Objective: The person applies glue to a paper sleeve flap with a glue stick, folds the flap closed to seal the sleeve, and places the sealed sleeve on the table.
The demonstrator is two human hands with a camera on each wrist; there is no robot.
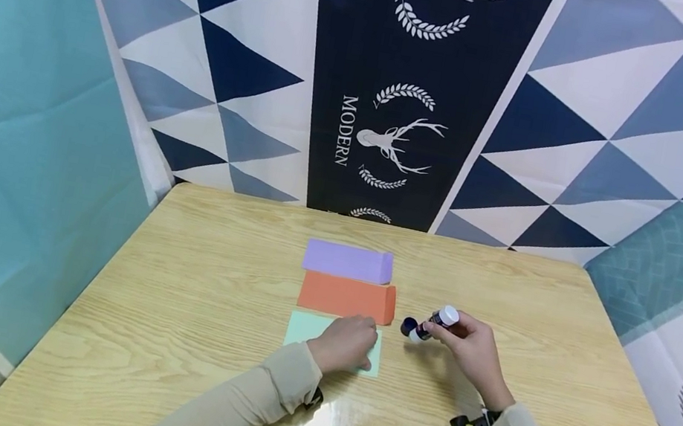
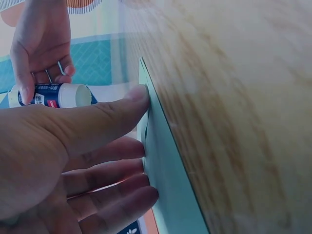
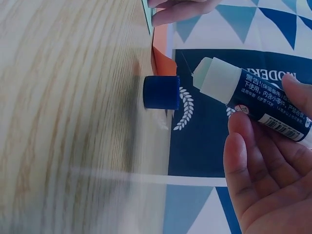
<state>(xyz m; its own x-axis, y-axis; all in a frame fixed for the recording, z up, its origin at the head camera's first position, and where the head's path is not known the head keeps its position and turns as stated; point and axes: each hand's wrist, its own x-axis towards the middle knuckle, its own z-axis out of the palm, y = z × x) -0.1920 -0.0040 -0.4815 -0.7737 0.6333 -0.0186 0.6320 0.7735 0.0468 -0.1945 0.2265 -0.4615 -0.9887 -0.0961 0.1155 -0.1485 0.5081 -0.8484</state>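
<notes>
My left hand rests on a light green sheet of paper. In the left wrist view its fingertips and thumb touch the green sheet near one edge, with the fingers fairly straight. My right hand holds a glue stick between thumb and fingers, tilted, just right of the paper. The glue stick is uncapped, and its pale glue tip points down toward the table. Close by that tip, a dark blue cap stands on the tabletop.
Beyond the green sheet lie an orange paper and a purple paper, each with a creased flap at its right end. They rest on a wood-grain table. A patterned cloth hangs behind the table.
</notes>
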